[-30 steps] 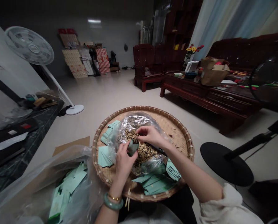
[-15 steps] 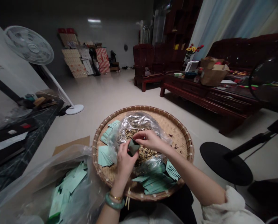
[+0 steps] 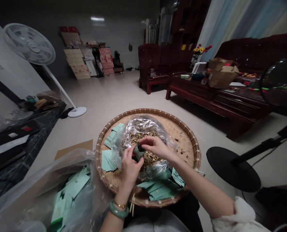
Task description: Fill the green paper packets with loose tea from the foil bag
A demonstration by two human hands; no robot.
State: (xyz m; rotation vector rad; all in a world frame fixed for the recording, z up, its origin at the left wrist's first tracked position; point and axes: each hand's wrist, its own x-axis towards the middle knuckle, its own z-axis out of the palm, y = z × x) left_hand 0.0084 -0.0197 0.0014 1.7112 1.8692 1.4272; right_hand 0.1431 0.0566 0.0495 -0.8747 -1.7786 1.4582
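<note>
A small green packet [image 3: 139, 153] is held in my left hand [image 3: 129, 167], with fingers and thumb pressing its sides so that its mouth gapes. My right hand [image 3: 155, 147] is at that mouth, fingertips pinched together; what they hold, if anything, is too small to make out. Below both hands, loose dried brown and tan bits [image 3: 154, 158] lie in an opened clear plastic bag [image 3: 143, 121]. That bag rests in a round woven bamboo tray [image 3: 197, 141]. Flat green packets [image 3: 159, 189] are fanned along the tray's near side, and more green packets [image 3: 107, 161] lie at its left.
Left of the tray, a large clear bag [image 3: 34, 190] holds more green packets [image 3: 73, 187], beside a piece of cardboard [image 3: 74, 149]. A white fan [image 3: 77, 111] stands at the left, a black stand base [image 3: 232, 167] at the right. Behind is a dark wooden table [image 3: 206, 96].
My right fingertips have shifted slightly at the packet's mouth, which now shows dark inside. My left hand keeps its hold on the packet. The view has shifted a little.
</note>
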